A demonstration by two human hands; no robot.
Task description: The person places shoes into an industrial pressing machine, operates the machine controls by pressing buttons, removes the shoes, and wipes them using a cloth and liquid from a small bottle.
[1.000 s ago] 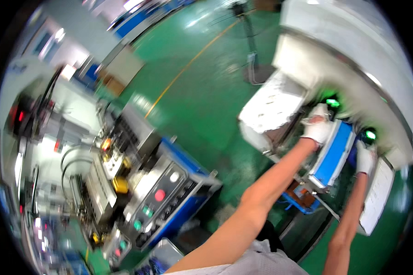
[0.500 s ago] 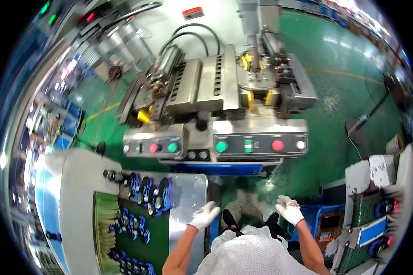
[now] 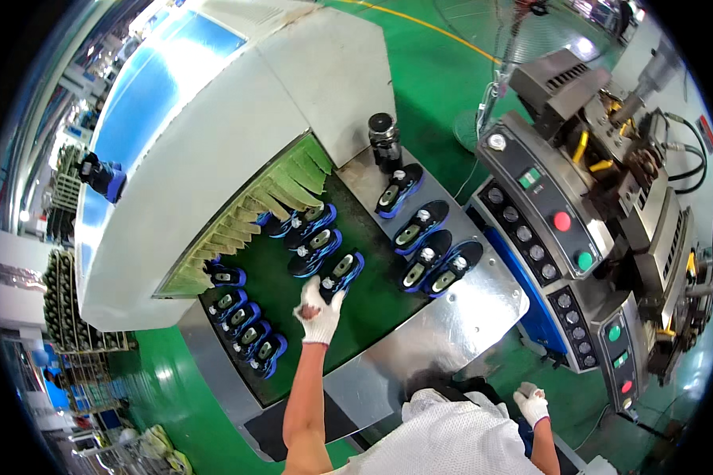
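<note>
My left hand (image 3: 318, 315), in a white glove, reaches over the green conveyor belt (image 3: 356, 317). Its thumb and fingers close around the near end of a black-and-blue shoe (image 3: 343, 271) that has a last inside. Beside that shoe lie several similar shoes, one of them a lasted shoe (image 3: 315, 252); another group (image 3: 252, 336) is lined up at the belt's left side. My gloved right hand (image 3: 532, 402) hangs low at the right, near my body, its fingers loosely apart and nothing visible in it.
Several shoes (image 3: 426, 261) and a dark bottle (image 3: 384, 141) stand on the metal table edge (image 3: 420, 340). Green strips (image 3: 253, 214) curtain the white machine's opening (image 3: 230, 158). A pressing machine with button panels (image 3: 543, 190) stands at the right.
My view has turned left, from the pressing machine to the conveyor. My left hand has moved from beside the metal table onto a shoe on the belt. My right hand remains low at the right.
</note>
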